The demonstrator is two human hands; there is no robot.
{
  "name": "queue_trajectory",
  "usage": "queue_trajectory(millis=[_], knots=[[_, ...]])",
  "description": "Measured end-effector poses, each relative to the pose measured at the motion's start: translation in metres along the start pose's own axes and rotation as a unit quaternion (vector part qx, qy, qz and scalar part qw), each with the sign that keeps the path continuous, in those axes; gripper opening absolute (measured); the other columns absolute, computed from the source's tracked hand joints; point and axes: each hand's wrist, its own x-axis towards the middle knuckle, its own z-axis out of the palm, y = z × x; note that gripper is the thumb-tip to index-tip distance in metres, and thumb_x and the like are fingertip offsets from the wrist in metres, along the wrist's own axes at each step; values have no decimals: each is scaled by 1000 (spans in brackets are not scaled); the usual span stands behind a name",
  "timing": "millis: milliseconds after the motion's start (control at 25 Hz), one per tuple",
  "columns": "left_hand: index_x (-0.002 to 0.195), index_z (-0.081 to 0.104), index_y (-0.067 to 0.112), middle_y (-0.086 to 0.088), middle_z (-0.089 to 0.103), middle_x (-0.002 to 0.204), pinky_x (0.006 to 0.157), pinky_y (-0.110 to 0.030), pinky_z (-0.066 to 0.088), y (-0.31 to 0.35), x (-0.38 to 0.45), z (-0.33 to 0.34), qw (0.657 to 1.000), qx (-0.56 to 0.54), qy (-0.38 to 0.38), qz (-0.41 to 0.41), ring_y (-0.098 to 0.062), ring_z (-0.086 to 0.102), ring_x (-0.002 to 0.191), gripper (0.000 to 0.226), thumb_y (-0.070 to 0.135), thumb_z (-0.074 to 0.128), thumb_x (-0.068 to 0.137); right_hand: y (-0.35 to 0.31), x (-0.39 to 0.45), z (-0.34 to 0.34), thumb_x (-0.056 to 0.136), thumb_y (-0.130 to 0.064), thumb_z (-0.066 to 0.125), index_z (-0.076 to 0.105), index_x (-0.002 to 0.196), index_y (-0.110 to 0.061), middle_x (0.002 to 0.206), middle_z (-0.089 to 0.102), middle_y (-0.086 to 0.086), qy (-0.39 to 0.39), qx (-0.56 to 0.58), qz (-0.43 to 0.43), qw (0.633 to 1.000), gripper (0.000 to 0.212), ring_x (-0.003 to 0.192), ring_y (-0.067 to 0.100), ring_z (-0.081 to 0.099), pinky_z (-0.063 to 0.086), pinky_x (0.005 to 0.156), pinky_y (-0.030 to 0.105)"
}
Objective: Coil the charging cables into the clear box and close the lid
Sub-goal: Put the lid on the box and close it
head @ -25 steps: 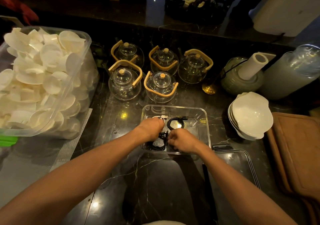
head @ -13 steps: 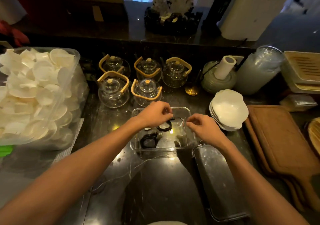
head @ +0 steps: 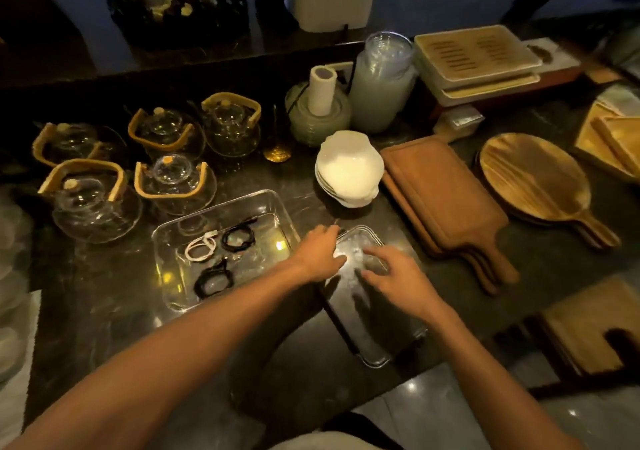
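The clear box (head: 277, 207) sits open on the dark marble counter. Inside lie three coiled cables: a white one (head: 200, 248), a black one (head: 238, 238) beside it and another black one (head: 212, 280) nearer me. The clear lid (head: 370, 342) lies flat on the counter just right of the box. My left hand (head: 320, 253) rests on the lid's far left corner, fingers curled over its edge. My right hand (head: 398, 276) is spread over the lid's top, fingers apart, touching or just above it.
Several glass teapots (head: 166, 186) with tan handles stand behind the box. A stack of white bowls (head: 348, 169), brown wooden boards (head: 446, 203) and a round wooden paddle (head: 533, 175) lie to the right. The counter's front edge runs just past the lid's near end.
Both hands left the box and moved right onto the lid. The cables now lie untouched in the box. The camera has turned to the right.
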Motion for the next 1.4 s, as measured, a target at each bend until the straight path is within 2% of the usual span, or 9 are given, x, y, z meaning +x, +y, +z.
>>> queue_trajectory(millis=[200,480,640,760,880,1000,1120,1240,1400], knots=[[151,24,9,-27,21,159,116,-55,25,1,17,31,994,100,-35,-36,-51,17,146,73,34,60,93,38,-27,23,90,-37,72,45,153,-27,164,37,3,-55,-142,3,988,69,151,27,30,27,123,45],[141,36,4,-26,44,138,103,-48,41,6,27,36,991,105,13,-84,-43,44,126,62,33,61,92,63,-44,36,91,-47,66,29,160,-29,172,14,1,-73,-208,0,975,80,159,27,4,7,127,48],[115,58,5,-21,55,127,100,-44,45,3,29,30,990,111,-5,-89,-38,50,118,39,38,59,94,72,-46,35,90,-48,69,32,159,-28,171,18,-2,-58,-169,22,984,81,159,23,4,10,128,49],[84,53,15,-17,61,114,94,-45,48,7,26,29,995,57,-13,-76,-33,53,113,26,39,56,95,79,-48,32,88,-49,69,35,158,-29,170,21,-4,-55,-157,26,986,80,158,21,4,8,128,48],[98,50,15,-21,58,117,84,-43,46,22,25,31,999,1,-26,-40,-37,55,111,10,25,49,97,81,-49,30,89,-49,69,35,158,-28,170,21,-4,-61,-159,23,985,80,159,20,3,7,128,47],[130,42,8,-18,54,126,80,-39,48,25,21,29,997,-18,-45,-67,-37,59,110,42,19,60,94,80,-50,29,89,-49,70,35,158,-26,169,22,-4,-61,-153,25,986,81,158,19,4,9,128,47],[103,55,7,-16,66,110,76,-37,51,14,14,33,994,5,-66,-86,-30,63,95,11,16,57,96,80,-54,30,87,-51,71,35,158,-26,168,24,-4,-65,-137,37,988,83,158,20,11,16,128,45],[72,55,10,-12,65,82,68,-38,51,13,6,34,991,-72,-60,-95,-30,64,80,31,19,48,100,78,-64,29,85,-59,69,33,158,-28,168,22,-4,-54,-115,45,991,87,155,19,16,23,125,42],[92,59,-1,-14,70,77,65,-42,62,19,-10,21,948,-294,-62,-104,-26,71,64,39,28,37,107,55,-69,15,84,-69,64,30,159,-32,170,15,-6,-52,-92,38,994,90,155,18,16,28,123,46]])
